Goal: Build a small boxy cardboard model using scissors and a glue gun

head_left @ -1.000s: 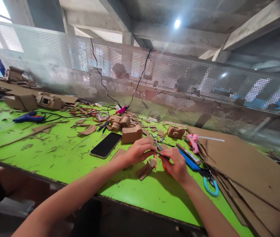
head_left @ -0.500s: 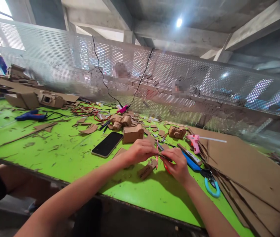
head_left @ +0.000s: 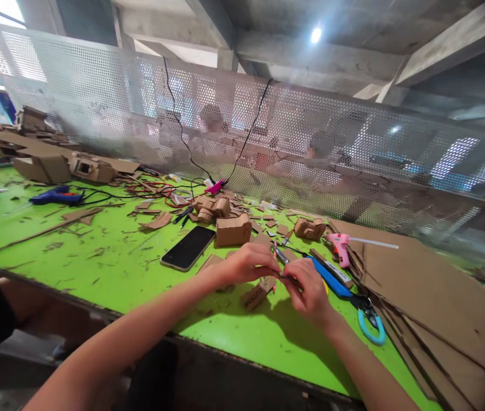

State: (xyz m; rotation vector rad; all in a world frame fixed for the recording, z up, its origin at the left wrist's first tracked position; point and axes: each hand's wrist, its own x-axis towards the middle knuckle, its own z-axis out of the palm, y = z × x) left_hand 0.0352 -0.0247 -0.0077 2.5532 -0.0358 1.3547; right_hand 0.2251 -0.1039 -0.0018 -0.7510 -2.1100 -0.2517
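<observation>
My left hand (head_left: 247, 265) and my right hand (head_left: 310, 288) meet above the green table, fingertips pinched on a thin strip of cardboard (head_left: 290, 279). Most of the strip is hidden by my fingers. Just below them on the table lies a small printed cardboard piece (head_left: 254, 298). Behind my fingers is a metal-tipped tool (head_left: 281, 255), partly covered. A black phone (head_left: 188, 248) rests left of my left hand. Beyond it stand a cardboard box shape (head_left: 233, 230) and cardboard camera models, one (head_left: 310, 228) farther right.
At right are a blue-handled tool (head_left: 330, 278) with a turquoise coil (head_left: 371, 328), a pink glue gun (head_left: 339, 247) and stacked cardboard sheets (head_left: 431, 285). A blue glue gun (head_left: 57, 195), cables and scraps lie left. A perforated metal screen (head_left: 109, 108) borders the back; another person's leg shows lower left.
My right hand has turned slightly, and the strip sits a little lower between my fingers. The red thing seen under my right hand is now mostly hidden. The view has shifted slightly.
</observation>
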